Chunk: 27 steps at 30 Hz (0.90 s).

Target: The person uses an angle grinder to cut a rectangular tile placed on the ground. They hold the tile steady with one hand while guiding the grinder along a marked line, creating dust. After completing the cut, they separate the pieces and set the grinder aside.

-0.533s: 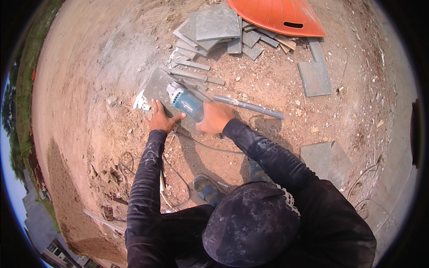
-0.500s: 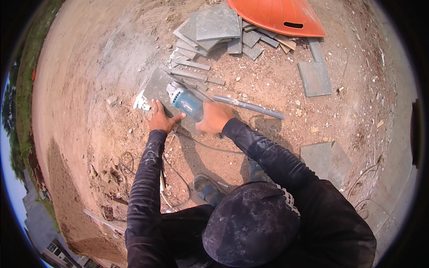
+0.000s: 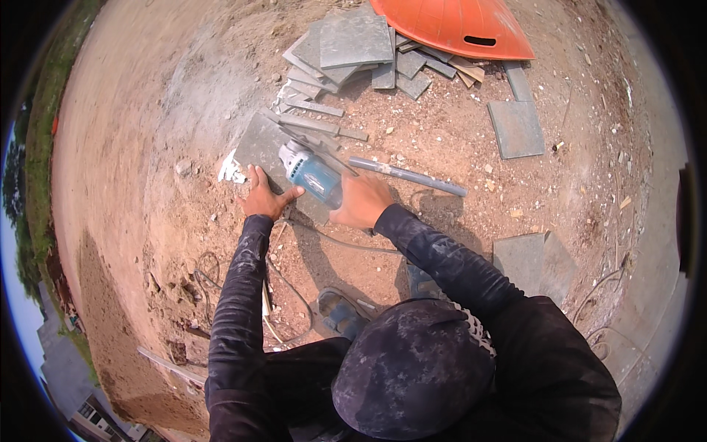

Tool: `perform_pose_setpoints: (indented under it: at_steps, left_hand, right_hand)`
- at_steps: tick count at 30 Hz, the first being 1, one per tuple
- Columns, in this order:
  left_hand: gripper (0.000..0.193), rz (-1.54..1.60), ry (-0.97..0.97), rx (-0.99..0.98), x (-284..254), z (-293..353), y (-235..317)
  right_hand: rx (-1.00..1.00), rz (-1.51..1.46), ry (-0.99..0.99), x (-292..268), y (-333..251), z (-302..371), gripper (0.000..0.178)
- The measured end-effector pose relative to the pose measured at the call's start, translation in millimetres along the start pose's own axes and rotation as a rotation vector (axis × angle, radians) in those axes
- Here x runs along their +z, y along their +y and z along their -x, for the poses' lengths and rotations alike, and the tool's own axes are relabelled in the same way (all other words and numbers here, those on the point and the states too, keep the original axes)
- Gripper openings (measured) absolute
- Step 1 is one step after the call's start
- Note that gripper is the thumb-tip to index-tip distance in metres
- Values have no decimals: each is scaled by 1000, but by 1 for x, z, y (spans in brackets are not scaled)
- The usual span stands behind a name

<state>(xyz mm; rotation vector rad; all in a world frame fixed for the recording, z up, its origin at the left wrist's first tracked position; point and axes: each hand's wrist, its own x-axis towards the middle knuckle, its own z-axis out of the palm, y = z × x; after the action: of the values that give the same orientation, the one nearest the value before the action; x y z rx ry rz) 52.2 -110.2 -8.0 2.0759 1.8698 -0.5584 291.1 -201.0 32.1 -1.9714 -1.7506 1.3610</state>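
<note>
My right hand [image 3: 364, 200] is closed around the rear body of a teal angle grinder [image 3: 315, 180]. The grinder's silver head points to the upper left, over a grey stone tile [image 3: 258, 138] lying on the ground. Its disc is mostly hidden from this angle. On the tile's near left edge rests my left hand [image 3: 265, 199], fingers spread and thumb stretched toward the grinder. Thin cut strips of grey tile [image 3: 313, 123] lie along the far right side of the tile. Beside the left fingers is a crumpled white scrap [image 3: 231, 169].
A pile of grey tiles [image 3: 357, 43] sits ahead, beside an orange plastic tub [image 3: 456, 26]. Right of the grinder lies a grey pipe [image 3: 409, 175]. Single tiles [image 3: 517, 130] rest on the gravelly soil at right. A cable [image 3: 346, 242] runs near my sandalled feet.
The grinder and my right hand have shifted slightly right and toward me along the tile. My left hand stays in nearly the same place.
</note>
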Motion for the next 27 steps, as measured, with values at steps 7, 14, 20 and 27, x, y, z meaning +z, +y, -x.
perform_pose_setpoints:
  at_steps: [7, 14, 20, 27]
  left_hand:
    - [146, 27, -13, -28, 5, -3, -5]
    - [145, 20, -5, -27, 7, -4, -7]
    - [134, 3, -2, 9, -3, 1, 2]
    - [139, 45, 4, -11, 4, -2, -8]
  right_hand:
    - [31, -5, -39, -6, -6, 1, 64]
    - [1, -9, 10, 4, -1, -4, 63]
    - [25, -22, -27, -2, 4, 10, 65]
    - [61, -52, -53, -7, 0, 19, 64]
